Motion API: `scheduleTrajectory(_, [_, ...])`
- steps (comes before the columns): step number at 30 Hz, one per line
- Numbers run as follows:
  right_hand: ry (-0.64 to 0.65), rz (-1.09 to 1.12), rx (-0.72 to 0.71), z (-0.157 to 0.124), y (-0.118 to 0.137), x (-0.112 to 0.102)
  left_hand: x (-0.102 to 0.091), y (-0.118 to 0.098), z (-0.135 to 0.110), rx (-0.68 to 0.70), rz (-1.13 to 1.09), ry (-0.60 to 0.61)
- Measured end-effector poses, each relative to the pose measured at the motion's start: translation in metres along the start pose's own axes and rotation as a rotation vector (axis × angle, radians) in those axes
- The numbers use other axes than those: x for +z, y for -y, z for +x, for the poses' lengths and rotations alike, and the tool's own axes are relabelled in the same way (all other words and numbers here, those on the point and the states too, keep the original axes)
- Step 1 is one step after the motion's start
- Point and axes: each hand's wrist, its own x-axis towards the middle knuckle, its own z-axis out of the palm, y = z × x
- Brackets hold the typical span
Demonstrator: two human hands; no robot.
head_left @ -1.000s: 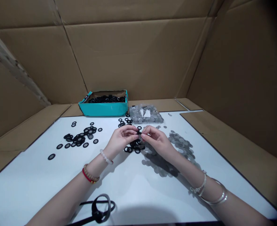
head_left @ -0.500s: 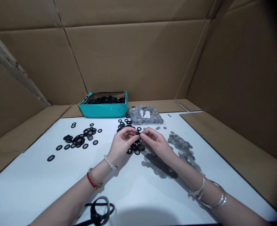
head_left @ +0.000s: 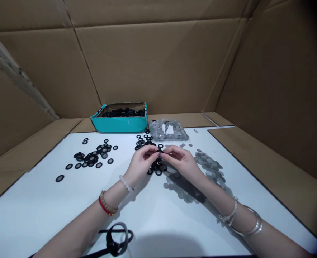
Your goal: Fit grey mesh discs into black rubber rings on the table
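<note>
Mostly creased corrugated cardboard walls (head_left: pixel 158 61), folded around a smooth white board (head_left: pixel 67 211). Toward the back, a teal box (head_left: pixel 118 125) heaped with black rubber rings, just beside a clear plastic bag (head_left: pixel 168 129) of grey mesh discs. Loose flat grey discs (head_left: pixel 208 165) fanned out on the right, more black rings (head_left: pixel 94 157) strewn on the left. Near the front, a looped black cable (head_left: pixel 117 239). Then the left hand (head_left: pixel 141 165) and right hand (head_left: pixel 181 161), both closed in a fingertip pinch on one small black ring (head_left: pixel 160 152), above a central heap of rings (head_left: pixel 156 166).

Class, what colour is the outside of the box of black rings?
The box is teal, best seen in the head view.
</note>
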Motion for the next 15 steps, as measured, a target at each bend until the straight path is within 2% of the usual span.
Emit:
scheduleTrajectory(10, [-0.022, -0.086, -0.157, -0.0046, 0.0046, -0.0006, 0.0014, 0.0033, 0.0014, -0.005, -0.011, 0.002])
scheduleTrajectory(12, [-0.014, -0.113, -0.146, -0.0045, 0.0044, -0.0011, -0.0004, 0.0030, 0.0018, -0.023, -0.039, 0.013])
scheduleTrajectory(15, [-0.014, -0.106, -0.050, -0.0024, 0.0026, -0.0020, -0.0035, 0.0014, 0.0023, -0.048, -0.070, 0.041])
